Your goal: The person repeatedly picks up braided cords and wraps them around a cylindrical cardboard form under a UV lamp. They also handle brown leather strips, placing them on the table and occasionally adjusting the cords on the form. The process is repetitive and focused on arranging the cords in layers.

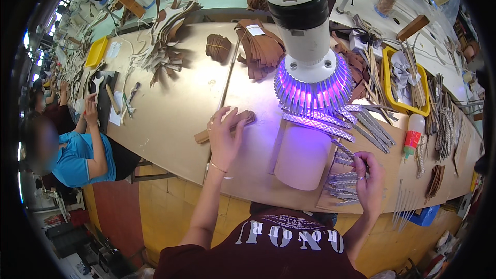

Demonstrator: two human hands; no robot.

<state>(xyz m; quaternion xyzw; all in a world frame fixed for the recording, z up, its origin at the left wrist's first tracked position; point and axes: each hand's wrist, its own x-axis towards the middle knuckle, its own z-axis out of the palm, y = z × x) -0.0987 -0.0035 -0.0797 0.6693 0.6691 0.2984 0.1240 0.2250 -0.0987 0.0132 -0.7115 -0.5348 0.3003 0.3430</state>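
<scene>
My left hand (226,137) is curled over a narrow brown block (245,118) on the table, fingers and thumb to either side; I cannot tell whether it is wood or stacked leather. With bent fingers, my right hand (370,182) pinches the end of a grey braided strip (343,148). Under that hand lie several short grey braided strips (342,182). More silvery braided strips (316,124) lie beneath a glowing violet lamp (313,85). In front of the lamp is a smooth tan panel (304,163).
The lamp's white housing hangs low over the table (170,129). Brown leather bundles (260,46) lie at the back. On the right are a yellow tray (424,106) of strips and a red-labelled bottle (413,137). A co-worker in a blue shirt (85,157) sits at left.
</scene>
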